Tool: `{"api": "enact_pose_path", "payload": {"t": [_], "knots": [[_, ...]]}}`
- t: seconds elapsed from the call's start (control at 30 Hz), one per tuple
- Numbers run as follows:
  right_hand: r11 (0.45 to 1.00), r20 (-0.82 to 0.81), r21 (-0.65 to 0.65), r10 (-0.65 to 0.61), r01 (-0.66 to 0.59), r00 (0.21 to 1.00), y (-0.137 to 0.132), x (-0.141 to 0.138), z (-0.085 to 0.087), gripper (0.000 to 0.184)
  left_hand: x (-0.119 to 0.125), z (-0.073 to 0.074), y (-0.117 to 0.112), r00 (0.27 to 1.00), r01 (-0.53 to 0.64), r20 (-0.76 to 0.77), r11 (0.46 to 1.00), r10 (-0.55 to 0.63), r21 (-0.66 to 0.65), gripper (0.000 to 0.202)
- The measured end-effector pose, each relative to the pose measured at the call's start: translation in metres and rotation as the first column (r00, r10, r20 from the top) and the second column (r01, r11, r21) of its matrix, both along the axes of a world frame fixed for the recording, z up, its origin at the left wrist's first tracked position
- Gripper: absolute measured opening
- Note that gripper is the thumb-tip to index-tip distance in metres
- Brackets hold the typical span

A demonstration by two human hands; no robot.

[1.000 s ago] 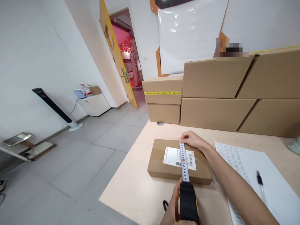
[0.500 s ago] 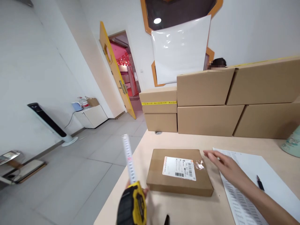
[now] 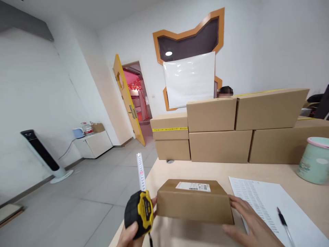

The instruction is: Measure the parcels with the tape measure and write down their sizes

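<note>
1. Two hands flank the small box [image 3: 194,204], which sits near the front edge of the table [image 3: 205,169] with its label [image 3: 193,186] on top.
2. At the box's left end, the left hand [image 3: 130,236] has its fingers curled tight around a tape measure [image 3: 140,214]. The blade [image 3: 140,171] stands up unsupported, left of the box.
3. At the box's right end, the right hand [image 3: 246,223] lies with its fingers spread and flat, clasping nothing.
4. I judge the free-standing blade could buckle or snap back into its case.
5. With one hand full and the other only pressing, the box could slip or be nudged over the table edge in front of it.
6. Right of the box lie a printed sheet [image 3: 262,202] and a pen [image 3: 282,221], which the right wrist could brush. Farther right stands a mint cup [image 3: 314,160].
7. Behind the box, stacked cartons [image 3: 221,145] wall off the table, and a person's head [image 3: 224,92] shows above them.
</note>
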State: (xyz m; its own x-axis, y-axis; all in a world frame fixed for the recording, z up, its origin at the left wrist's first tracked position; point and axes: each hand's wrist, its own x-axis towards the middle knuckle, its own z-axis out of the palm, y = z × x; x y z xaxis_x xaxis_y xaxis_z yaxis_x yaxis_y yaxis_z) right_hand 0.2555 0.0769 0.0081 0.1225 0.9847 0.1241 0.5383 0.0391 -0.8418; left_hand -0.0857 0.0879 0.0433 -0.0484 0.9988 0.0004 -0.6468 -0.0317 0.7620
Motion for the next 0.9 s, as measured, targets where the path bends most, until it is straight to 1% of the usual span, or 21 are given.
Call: {"api": "enact_pose_path", "payload": {"t": [0.07, 0.13, 0.2, 0.27, 0.33, 0.4, 0.43, 0.47, 0.53, 0.6, 0.67, 0.7, 0.73, 0.77, 0.83, 0.9], "knots": [[0.998, -0.025, 0.062, -0.014, 0.016, 1.0, 0.019, 0.005, 0.007, 0.067, 0.006, 0.018, 0.014, 0.999, 0.009, -0.044, 1.0, -0.008, 0.004, 0.061], [0.995, -0.106, 0.099, 0.009, 0.002, 0.994, 0.04, 0.007, 0.007, 0.069, 0.012, 0.03, 0.027, 0.996, 0.017, -0.088, 1.0, -0.015, 0.013, 0.059], [0.99, -0.23, 0.116, 0.1, -0.074, 0.968, 0.061, 0.007, 0.002, 0.062, 0.018, 0.035, 0.04, 0.993, 0.039, -0.109, 0.999, -0.034, 0.035, 0.058], [0.981, -0.357, 0.128, 0.181, -0.144, 0.916, 0.077, 0.005, -0.002, 0.054, 0.02, 0.037, 0.051, 0.993, 0.068, -0.103, 0.997, -0.063, 0.047, 0.055], [0.982, -0.438, 0.12, 0.186, -0.148, 0.879, 0.089, 0.003, -0.004, 0.061, 0.022, 0.037, 0.063, 0.992, 0.088, -0.091, 0.995, -0.084, 0.04, 0.052], [0.987, -0.448, 0.106, 0.154, -0.119, 0.881, 0.097, 0.001, -0.004, 0.073, 0.023, 0.038, 0.074, 0.992, 0.085, -0.092, 0.996, -0.082, 0.025, 0.049], [0.988, -0.432, 0.101, 0.146, -0.112, 0.89, 0.1, 0.001, -0.004, 0.076, 0.024, 0.039, 0.08, 0.992, 0.081, -0.094, 0.997, -0.079, 0.019, 0.048], [0.989, -0.41, 0.101, 0.142, -0.11, 0.901, 0.102, 0.001, -0.004, 0.076, 0.025, 0.041, 0.085, 0.992, 0.08, -0.094, 0.997, -0.078, 0.017, 0.047], [0.989, -0.364, 0.115, 0.13, -0.094, 0.922, 0.108, 0.003, -0.006, 0.068, 0.027, 0.047, 0.094, 0.992, 0.089, -0.091, 0.996, -0.086, 0.023, 0.045], [0.988, -0.333, 0.147, 0.088, -0.04, 0.939, 0.114, 0.007, -0.009, 0.063, 0.031, 0.053, 0.099, 0.992, 0.099, -0.088, 0.994, -0.096, 0.035, 0.044], [0.983, -0.321, 0.18, 0.019, 0.042, 0.947, 0.122, 0.012, -0.013, 0.063, 0.035, 0.059, 0.097, 0.986, 0.159, -0.064, 0.987, -0.157, 0.036, 0.041], [0.978, -0.32, 0.194, -0.014, 0.08, 0.947, 0.126, 0.016, -0.015, 0.063, 0.037, 0.061, 0.095, 0.974, 0.224, -0.037, 0.974, -0.222, 0.036, 0.04], [0.973, -0.32, 0.204, -0.037, 0.107, 0.947, 0.129, 0.02, -0.016, 0.064, 0.04, 0.063, 0.091, 0.951, 0.31, -0.006, 0.95, -0.31, 0.034, 0.04], [0.969, -0.321, 0.214, -0.048, 0.121, 0.946, 0.133, 0.024, -0.016, 0.064, 0.043, 0.064, 0.087, 0.91, 0.412, 0.024, 0.911, -0.413, 0.028, 0.041], [0.966, -0.32, 0.234, -0.034, 0.114, 0.947, 0.137, 0.032, -0.015, 0.064, 0.052, 0.064, 0.079, 0.788, 0.613, 0.066, 0.79, -0.612, 0.007, 0.048], [0.967, -0.306, 0.247, 0.015, 0.065, 0.952, 0.14, 0.038, -0.013, 0.064, 0.063, 0.064, 0.074, 0.658, 0.752, 0.083, 0.659, -0.748, -0.021, 0.056]]}}
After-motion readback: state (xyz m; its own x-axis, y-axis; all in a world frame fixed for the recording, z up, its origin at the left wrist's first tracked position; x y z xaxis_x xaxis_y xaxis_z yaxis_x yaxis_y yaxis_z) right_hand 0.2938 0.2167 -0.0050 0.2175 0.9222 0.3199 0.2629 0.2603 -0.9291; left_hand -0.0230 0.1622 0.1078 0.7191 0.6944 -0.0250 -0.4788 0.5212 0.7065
